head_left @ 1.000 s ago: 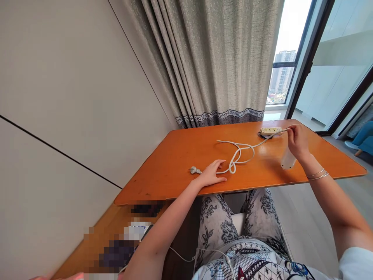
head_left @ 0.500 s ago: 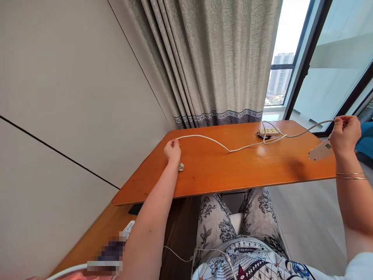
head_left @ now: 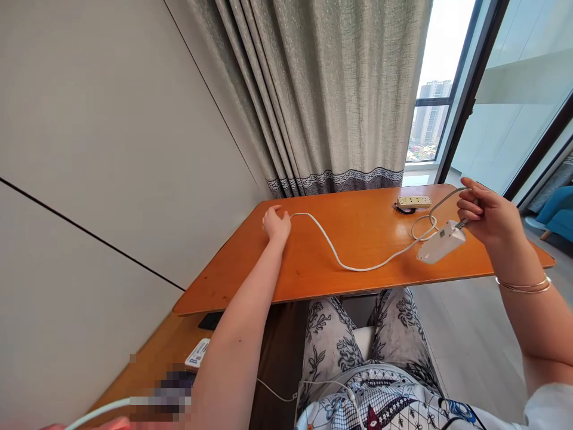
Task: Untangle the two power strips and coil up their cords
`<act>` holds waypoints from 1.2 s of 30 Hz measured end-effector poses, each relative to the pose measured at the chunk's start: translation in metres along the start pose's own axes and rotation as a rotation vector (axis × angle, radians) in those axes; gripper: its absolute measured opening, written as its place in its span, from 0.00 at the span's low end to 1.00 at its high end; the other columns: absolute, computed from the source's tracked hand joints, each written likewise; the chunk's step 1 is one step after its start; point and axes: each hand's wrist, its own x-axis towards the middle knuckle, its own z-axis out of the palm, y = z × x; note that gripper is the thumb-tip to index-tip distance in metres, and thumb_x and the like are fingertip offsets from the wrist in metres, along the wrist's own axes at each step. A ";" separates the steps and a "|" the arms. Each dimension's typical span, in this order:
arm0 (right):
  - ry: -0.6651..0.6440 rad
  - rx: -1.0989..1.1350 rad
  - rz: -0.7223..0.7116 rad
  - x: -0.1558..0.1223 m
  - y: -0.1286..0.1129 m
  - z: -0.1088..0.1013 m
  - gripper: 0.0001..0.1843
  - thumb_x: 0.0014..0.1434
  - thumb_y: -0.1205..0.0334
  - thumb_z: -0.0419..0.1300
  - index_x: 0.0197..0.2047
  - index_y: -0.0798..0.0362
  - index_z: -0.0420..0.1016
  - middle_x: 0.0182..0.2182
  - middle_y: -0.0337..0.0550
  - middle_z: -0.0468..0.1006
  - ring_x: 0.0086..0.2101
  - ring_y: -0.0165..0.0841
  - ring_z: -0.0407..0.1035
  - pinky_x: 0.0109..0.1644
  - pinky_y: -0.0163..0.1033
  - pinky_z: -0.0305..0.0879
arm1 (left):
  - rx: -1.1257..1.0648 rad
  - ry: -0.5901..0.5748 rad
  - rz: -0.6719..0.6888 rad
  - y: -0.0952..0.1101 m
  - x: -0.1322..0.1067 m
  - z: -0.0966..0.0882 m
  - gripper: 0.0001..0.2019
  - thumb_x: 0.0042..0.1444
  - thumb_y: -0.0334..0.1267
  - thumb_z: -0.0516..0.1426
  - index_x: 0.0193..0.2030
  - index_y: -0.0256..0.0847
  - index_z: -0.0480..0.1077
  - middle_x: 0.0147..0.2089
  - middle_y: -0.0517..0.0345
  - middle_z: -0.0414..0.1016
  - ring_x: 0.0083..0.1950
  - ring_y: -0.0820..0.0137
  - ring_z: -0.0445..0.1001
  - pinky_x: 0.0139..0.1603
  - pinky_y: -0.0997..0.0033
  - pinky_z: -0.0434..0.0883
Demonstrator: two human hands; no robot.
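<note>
A person sits at an orange-brown wooden table [head_left: 246, 263], both bare hands at work on a white cord [head_left: 363, 270]. At right, the right hand [head_left: 490, 214] pinches the cord between thumb and fingers, the hand raised above the table's right part. Just below and left of it hangs a white power strip [head_left: 443, 243], tilted, its cord end toward the hand; whether its lower end touches the tabletop cannot be told. Beside the strip the cord makes a loose loop, then dips toward the table's near edge and rises to the left.

There it meets the left hand [head_left: 276, 224], low over the left part of the table. Its fingers are curled and narrow, but how firmly they hold the cord cannot be told from this angle.

A second, cream power strip [head_left: 414, 202] rests near the table's far right edge with a dark cord [head_left: 406, 211] beneath it, beyond the white strip. Thin bangles [head_left: 523, 287] circle the right wrist, and patterned trousers [head_left: 344, 340] show below the near edge. At near left, a small white box [head_left: 197, 353] lies on a lower wooden surface [head_left: 150, 352]. A grey curtain [head_left: 340, 89] hangs at the far side, beside a bright window [head_left: 445, 54].
</note>
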 end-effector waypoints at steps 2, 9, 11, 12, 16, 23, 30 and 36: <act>-0.030 -0.004 -0.028 -0.007 0.010 0.023 0.13 0.56 0.58 0.55 0.45 0.48 0.73 0.25 0.39 0.66 0.22 0.30 0.59 0.23 0.38 0.57 | 0.049 0.073 0.006 0.033 -0.013 0.015 0.09 0.56 0.27 0.58 0.43 0.38 0.67 0.53 0.49 0.72 0.62 0.61 0.65 0.66 0.54 0.59; -0.339 -0.114 -0.180 -0.026 0.046 0.096 0.27 0.56 0.62 0.56 0.59 0.45 0.71 0.53 0.45 0.77 0.56 0.43 0.69 0.58 0.56 0.68 | -0.402 -0.723 0.127 0.184 -0.097 0.064 0.18 0.63 0.53 0.53 0.44 0.39 0.70 0.48 0.48 0.77 0.49 0.64 0.76 0.55 0.62 0.69; -0.420 -0.183 -0.225 -0.028 0.050 0.105 0.27 0.59 0.61 0.56 0.62 0.42 0.70 0.55 0.43 0.76 0.58 0.41 0.67 0.59 0.53 0.68 | -0.530 -0.934 0.055 0.204 -0.113 0.071 0.20 0.60 0.56 0.56 0.45 0.39 0.69 0.44 0.49 0.78 0.45 0.65 0.76 0.49 0.64 0.71; -0.439 -0.224 -0.254 -0.028 0.051 0.107 0.26 0.60 0.59 0.56 0.62 0.41 0.69 0.54 0.43 0.76 0.58 0.40 0.67 0.57 0.52 0.68 | -0.553 -0.976 0.016 0.209 -0.117 0.072 0.20 0.60 0.57 0.56 0.43 0.39 0.68 0.39 0.51 0.77 0.40 0.67 0.76 0.45 0.65 0.71; -0.370 -0.459 -0.390 -0.022 0.059 0.106 0.23 0.63 0.53 0.57 0.61 0.45 0.71 0.41 0.45 0.78 0.43 0.37 0.72 0.47 0.46 0.69 | -0.676 -1.055 -0.158 0.211 -0.114 0.066 0.20 0.60 0.57 0.56 0.38 0.40 0.65 0.21 0.64 0.68 0.25 0.74 0.70 0.37 0.69 0.70; -0.440 -0.758 -0.265 -0.026 0.101 0.097 0.09 0.59 0.55 0.60 0.38 0.51 0.73 0.31 0.41 0.71 0.30 0.33 0.64 0.35 0.39 0.63 | -0.833 -0.958 -0.246 0.222 -0.101 0.034 0.21 0.54 0.56 0.61 0.33 0.41 0.60 0.50 0.47 0.80 0.35 0.66 0.80 0.36 0.66 0.76; -0.616 -1.237 -0.204 -0.036 0.107 0.092 0.09 0.61 0.58 0.61 0.43 0.51 0.71 0.35 0.43 0.81 0.37 0.39 0.72 0.41 0.40 0.60 | -0.889 -0.500 -0.221 0.241 -0.091 0.009 0.17 0.58 0.50 0.57 0.28 0.41 0.59 0.59 0.53 0.74 0.51 0.60 0.79 0.32 0.69 0.79; -0.420 -1.403 -0.295 0.003 0.110 0.045 0.08 0.63 0.60 0.57 0.35 0.51 0.75 0.33 0.43 0.80 0.36 0.37 0.73 0.42 0.41 0.58 | -1.197 -0.130 -0.192 0.242 -0.051 -0.034 0.11 0.62 0.34 0.50 0.27 0.40 0.58 0.56 0.56 0.76 0.37 0.82 0.76 0.28 0.86 0.71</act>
